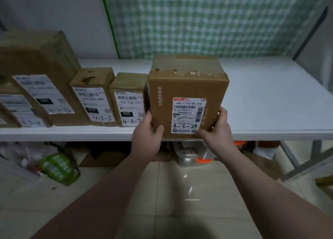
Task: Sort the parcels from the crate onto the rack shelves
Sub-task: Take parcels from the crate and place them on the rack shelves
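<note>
A brown cardboard parcel [187,87] with a white label marked 4-3-24 stands at the front edge of the white rack shelf [270,101]. My left hand [147,136] grips its lower left corner, thumb on the front face. My right hand [218,128] holds its lower right corner, fingers along the side. To its left stand a parcel marked 4-3-7 [128,98], one marked 4-3-5 [93,96], a taller box [43,76] and a low one [16,110] at the left edge.
The shelf's right half is bare white board. A grey metal rack post [306,161] slants at the right. Under the shelf lie a green bag [57,168], a clear plastic bin [191,154] with orange clips and cardboard. A green checked cloth hangs behind.
</note>
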Motion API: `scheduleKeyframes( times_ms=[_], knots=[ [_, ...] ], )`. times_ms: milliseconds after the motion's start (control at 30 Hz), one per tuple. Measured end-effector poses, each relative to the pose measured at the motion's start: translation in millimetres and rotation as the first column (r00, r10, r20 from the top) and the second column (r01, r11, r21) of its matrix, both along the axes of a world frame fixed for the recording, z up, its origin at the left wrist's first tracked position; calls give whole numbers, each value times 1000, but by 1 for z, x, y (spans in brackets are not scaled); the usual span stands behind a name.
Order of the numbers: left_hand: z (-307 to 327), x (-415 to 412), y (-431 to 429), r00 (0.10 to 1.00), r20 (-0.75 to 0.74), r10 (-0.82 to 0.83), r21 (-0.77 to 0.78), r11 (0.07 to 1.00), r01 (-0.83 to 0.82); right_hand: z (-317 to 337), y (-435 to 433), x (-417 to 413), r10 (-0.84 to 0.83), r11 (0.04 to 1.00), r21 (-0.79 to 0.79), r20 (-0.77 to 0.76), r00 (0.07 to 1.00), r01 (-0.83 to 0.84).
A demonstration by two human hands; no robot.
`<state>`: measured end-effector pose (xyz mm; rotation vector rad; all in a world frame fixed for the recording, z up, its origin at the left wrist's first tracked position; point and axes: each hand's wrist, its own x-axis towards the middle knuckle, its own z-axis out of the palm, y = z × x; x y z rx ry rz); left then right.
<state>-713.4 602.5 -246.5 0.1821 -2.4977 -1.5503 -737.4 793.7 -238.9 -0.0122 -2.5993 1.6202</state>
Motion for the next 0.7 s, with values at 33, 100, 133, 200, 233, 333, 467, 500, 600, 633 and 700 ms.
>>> scheduleKeyframes(
  times_ms=[33, 100, 133, 200, 233, 333, 467, 500, 600, 633, 700],
  knots=[
    [-8, -1, -2, 1000, -26, 2, -13, 1000, -2, -7, -3, -1, -17, 1000, -4, -24, 1000, 17],
    [-20, -5, -5, 998, -68, 18, -36, 999, -20, -18, -10, -4, -52, 998, -34, -61, 997, 50],
    [-23, -7, -6, 995, -91, 32, -58, 998, -37, -22, -13, -6, -63, 997, -46, -71, 995, 60],
    [-30, -9, -9, 987, -134, 86, -135, 985, -104, -28, -20, -7, -83, 996, -52, -100, 992, 78],
    [-34, -8, -11, 979, -152, 134, -181, 970, -161, -32, -24, -5, -113, 993, -46, -132, 985, 108],
    [-49, 3, -19, 944, -208, 256, -311, 898, -312, -38, -35, 9, -290, 945, 49, -323, 901, 322],
    [-72, 8, -32, 951, -228, 207, -564, 768, -302, -38, -59, 21, -293, 924, 121, -391, 873, 364],
    [-75, 7, -33, 954, -236, 187, -591, 751, -294, -39, -65, 21, -280, 930, 134, -346, 895, 343],
    [-74, 8, -36, 962, -232, 141, -645, 718, -261, -41, -77, 16, -283, 944, 103, -241, 928, 314],
    [-73, 7, -37, 966, -225, 130, -663, 706, -249, -42, -79, 14, -291, 945, 83, -226, 930, 316],
    [-72, 6, -40, 970, -216, 115, -699, 675, -236, -42, -82, 11, -311, 941, 66, -209, 927, 331]
  ],
)
